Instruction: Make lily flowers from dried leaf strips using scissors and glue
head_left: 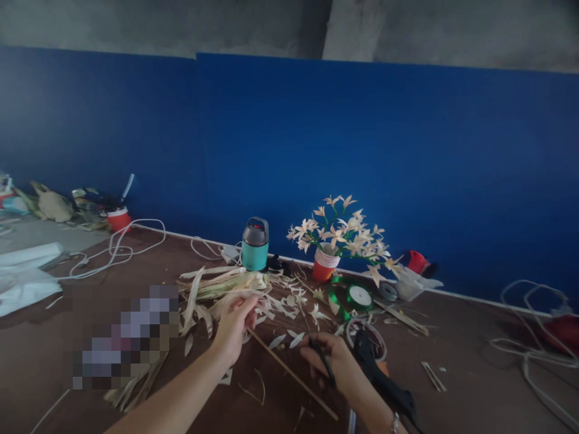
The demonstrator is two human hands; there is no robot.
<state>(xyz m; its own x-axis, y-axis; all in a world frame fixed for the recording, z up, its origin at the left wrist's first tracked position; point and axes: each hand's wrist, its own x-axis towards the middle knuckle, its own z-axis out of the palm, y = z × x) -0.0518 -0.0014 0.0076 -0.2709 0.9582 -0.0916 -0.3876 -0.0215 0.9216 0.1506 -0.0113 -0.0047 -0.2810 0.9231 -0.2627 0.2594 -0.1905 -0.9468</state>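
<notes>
Fingers of the left hand pinched shut on the upper end of a thin stick, thumb on top, probably to keep that end steady and lifted. Stick slanted down toward five o'clock, lower tip on the brown table close to the right wrist.

Fingers of the right hand curled closed around a dark slim tool, held just beside the stick, seemingly poised to work on it; too blurred to tell scissors from knife. At three o'clock of that hand, touching it or nearly so, a black floppy object, apparently kept within reach.

Just beyond the hands, at twelve o'clock, pale petal cuttings strewn loose on the table. At eleven o'clock, a heap of dried leaf strips, close by, likely as stock.

Farther out, at one o'clock, a green ribbon spool lying flat. Behind it, a red paper cup standing upright, serving as a vase for straw flowers set in by their stems.

At twelve o'clock, a teal flask upright by the foot of the blue wall. Far off at ten o'clock, white cable looped loosely, well apart from the hands.
</notes>
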